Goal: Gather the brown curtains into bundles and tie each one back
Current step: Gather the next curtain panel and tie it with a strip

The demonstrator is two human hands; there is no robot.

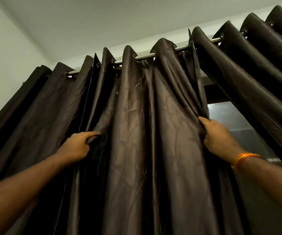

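Looking up now at the brown curtains (137, 126); they hang in deep folds from a metal rod (182, 48) by eyelets, filling most of the view, L to R; bottoms cut off by the frame edge, so no telling how far down they go.

Left hand (79, 145) is up at a dark fold left of centre; index finger stretched along the cloth, thumb and the other fingers curled in, pinching a pleat; exactly how much cloth it has is hard to say, the fold there is near black.

Right hand (217, 135) is at the free edge of the centre panel (170, 116); fingers closed round that edge, tips tucked behind the fabric and hidden; thumb side lies on the front; cloth bunches just above the knuckles.

Orange thread wristband (246, 158) on the right wrist; both forearms run out of frame at the bottom corners.

Beside the right hand there's a gap; a dim grey window (238, 121) shows through, blurred, details unreadable; the right panel (258, 70) slants across above it, its top corner cut off.

Rod shows only in short bits between pleats; its ends are hidden; pale wall (10, 53) at left, ceiling (103, 19) overhead.
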